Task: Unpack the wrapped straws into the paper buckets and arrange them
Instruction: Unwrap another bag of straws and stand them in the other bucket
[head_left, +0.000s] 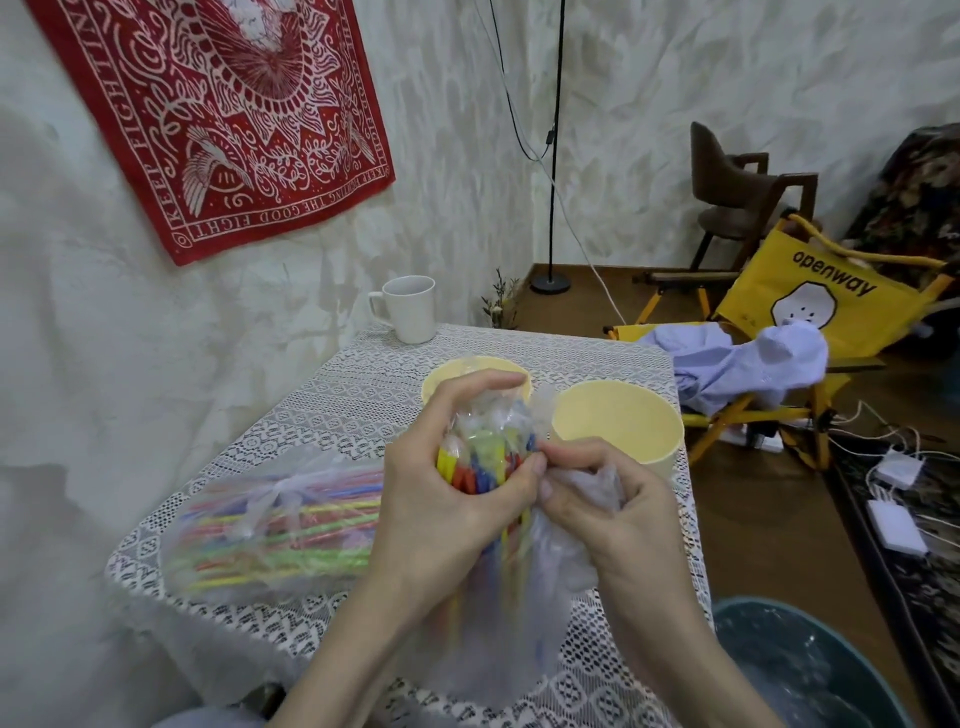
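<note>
Gripping mid-frame, my left hand (457, 483) curls round a bundle of coloured straws (485, 465) in crinkled clear wrap (524, 587); my right hand (602, 512) pinches the loose film beside them. Two round pale-yellow paper buckets (618, 423) stand just behind on the lace tablecloth (332, 395). Another wrapped bundle (275, 525) lies at left

Red wall bandana (218, 119): border reads "KEEP FIGHTING THE GOOD FIGHT". Yellow folding chair (810, 291): backrest printed "openway".
</note>
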